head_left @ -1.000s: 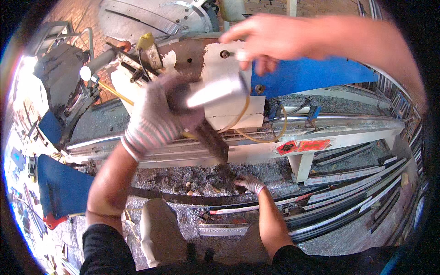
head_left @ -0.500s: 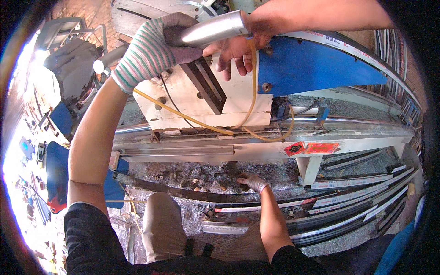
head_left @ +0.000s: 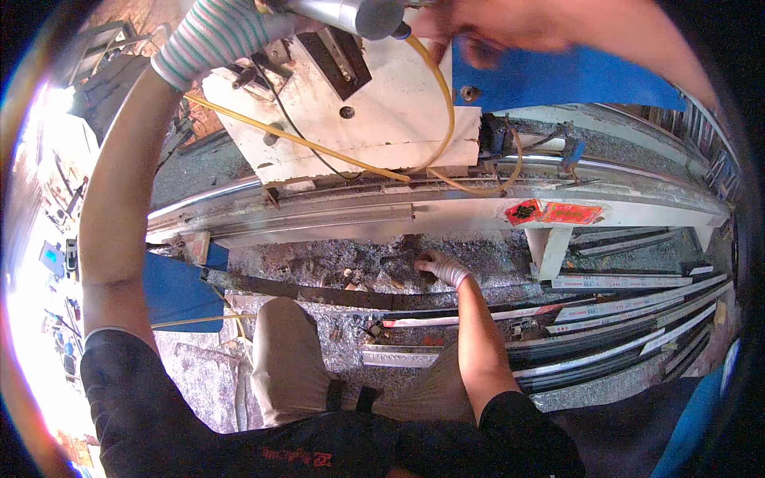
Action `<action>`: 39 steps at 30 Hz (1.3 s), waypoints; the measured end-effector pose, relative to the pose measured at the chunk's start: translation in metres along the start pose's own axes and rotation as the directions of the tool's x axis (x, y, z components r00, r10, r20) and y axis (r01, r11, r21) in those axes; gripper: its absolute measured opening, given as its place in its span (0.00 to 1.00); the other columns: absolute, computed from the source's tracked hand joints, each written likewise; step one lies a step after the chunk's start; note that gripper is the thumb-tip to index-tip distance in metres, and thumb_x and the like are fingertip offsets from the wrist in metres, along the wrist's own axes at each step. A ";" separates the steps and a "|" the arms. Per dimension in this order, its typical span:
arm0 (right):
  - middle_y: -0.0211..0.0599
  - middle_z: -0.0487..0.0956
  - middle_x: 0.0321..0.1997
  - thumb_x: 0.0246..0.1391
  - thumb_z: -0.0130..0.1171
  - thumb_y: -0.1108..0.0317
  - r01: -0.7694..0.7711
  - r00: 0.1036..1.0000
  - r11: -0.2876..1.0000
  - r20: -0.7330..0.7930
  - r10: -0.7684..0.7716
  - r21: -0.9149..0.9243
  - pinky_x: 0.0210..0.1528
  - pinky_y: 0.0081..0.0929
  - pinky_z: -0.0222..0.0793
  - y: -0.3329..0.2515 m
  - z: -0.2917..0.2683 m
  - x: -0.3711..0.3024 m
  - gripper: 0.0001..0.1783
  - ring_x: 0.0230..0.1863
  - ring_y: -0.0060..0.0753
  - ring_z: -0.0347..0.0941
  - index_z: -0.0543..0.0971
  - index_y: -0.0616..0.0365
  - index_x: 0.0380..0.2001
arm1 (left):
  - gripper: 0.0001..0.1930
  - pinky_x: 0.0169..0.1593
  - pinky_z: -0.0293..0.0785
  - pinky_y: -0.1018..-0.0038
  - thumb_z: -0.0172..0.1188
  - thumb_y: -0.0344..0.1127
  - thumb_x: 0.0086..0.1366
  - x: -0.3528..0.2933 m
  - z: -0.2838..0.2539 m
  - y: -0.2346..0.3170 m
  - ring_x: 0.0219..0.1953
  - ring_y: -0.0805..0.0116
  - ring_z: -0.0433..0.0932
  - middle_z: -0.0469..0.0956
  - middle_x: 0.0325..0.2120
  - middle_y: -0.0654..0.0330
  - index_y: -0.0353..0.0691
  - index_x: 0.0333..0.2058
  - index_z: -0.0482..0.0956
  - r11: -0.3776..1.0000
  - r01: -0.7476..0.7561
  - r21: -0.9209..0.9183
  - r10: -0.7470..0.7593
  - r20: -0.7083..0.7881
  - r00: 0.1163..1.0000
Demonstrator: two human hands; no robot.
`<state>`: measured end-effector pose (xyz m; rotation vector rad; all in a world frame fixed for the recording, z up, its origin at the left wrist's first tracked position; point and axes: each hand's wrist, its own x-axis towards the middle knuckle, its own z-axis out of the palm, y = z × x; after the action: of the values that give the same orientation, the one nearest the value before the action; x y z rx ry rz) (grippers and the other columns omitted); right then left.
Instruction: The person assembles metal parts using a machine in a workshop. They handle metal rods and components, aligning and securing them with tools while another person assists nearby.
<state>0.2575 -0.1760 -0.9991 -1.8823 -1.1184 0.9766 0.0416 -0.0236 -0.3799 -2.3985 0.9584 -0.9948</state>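
Observation:
My left hand [head_left: 227, 36], in a striped knit glove, reaches to the top of the view. Its fingers close around the dark end of a silver metal cylinder [head_left: 339, 11], partly cut off by the upper edge. Below the cylinder, a dark slotted bar [head_left: 339, 68] lies on a white metal plate [head_left: 398, 103]. A yellow hose [head_left: 446, 103] hangs from the cylinder and loops over the plate. My right hand [head_left: 442, 267], also gloved, is low beyond my knees, over metal shavings. Its fingers are curled; whatever they hold is hidden.
Another person's bare arm [head_left: 574, 40], blurred, crosses from the upper right towards the cylinder. A white machine rail [head_left: 470, 217] runs across the middle. Long metal profiles [head_left: 621, 307] lie at the lower right. A blue panel [head_left: 574, 76] stands behind, and shavings [head_left: 311, 255] cover the ground.
The whole view has shifted, with the cylinder and my left hand now higher and partly out of frame. The other person's hand has moved off the cylinder's underside to the right.

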 end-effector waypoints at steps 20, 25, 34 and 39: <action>0.57 0.72 0.66 0.55 0.63 0.35 0.081 0.993 0.993 -0.078 -0.088 -0.089 0.69 0.42 0.61 -0.045 -0.006 -0.027 0.48 0.68 0.55 0.67 0.69 0.61 0.66 | 0.21 0.57 0.71 0.59 0.74 0.38 0.53 0.041 0.039 -0.054 0.53 0.49 0.71 0.71 0.45 0.52 0.46 0.43 0.75 0.944 -0.206 0.259 0.141 0.248 0.958; 0.56 0.73 0.66 0.55 0.62 0.34 0.100 0.992 0.994 -0.078 -0.104 -0.054 0.68 0.42 0.61 -0.041 -0.007 -0.030 0.48 0.67 0.55 0.68 0.68 0.61 0.66 | 0.22 0.54 0.73 0.58 0.74 0.38 0.54 0.040 0.048 -0.061 0.51 0.50 0.71 0.72 0.45 0.52 0.43 0.45 0.73 0.990 0.077 0.115 -0.096 0.176 0.980; 0.58 0.74 0.64 0.54 0.62 0.33 -0.067 0.994 0.971 -0.104 0.044 -0.229 0.67 0.43 0.63 -0.023 -0.010 -0.022 0.49 0.67 0.56 0.69 0.68 0.63 0.65 | 0.11 0.58 0.71 0.61 0.72 0.36 0.54 0.037 0.058 -0.072 0.52 0.52 0.70 0.70 0.44 0.57 0.46 0.31 0.77 0.985 -0.072 0.160 0.040 0.191 0.981; 0.58 0.72 0.66 0.54 0.57 0.28 -0.014 0.998 0.986 -0.058 0.004 -0.166 0.70 0.43 0.57 -0.043 -0.013 -0.037 0.53 0.68 0.55 0.67 0.68 0.66 0.65 | 0.12 0.58 0.71 0.61 0.72 0.38 0.53 0.036 0.061 -0.077 0.53 0.51 0.70 0.70 0.44 0.56 0.46 0.32 0.77 0.963 -0.139 0.229 0.091 0.207 0.974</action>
<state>0.2410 -0.1971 -0.9471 -2.0368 -1.1897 0.8509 0.1387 0.0090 -0.3615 -2.1637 0.8426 -0.7689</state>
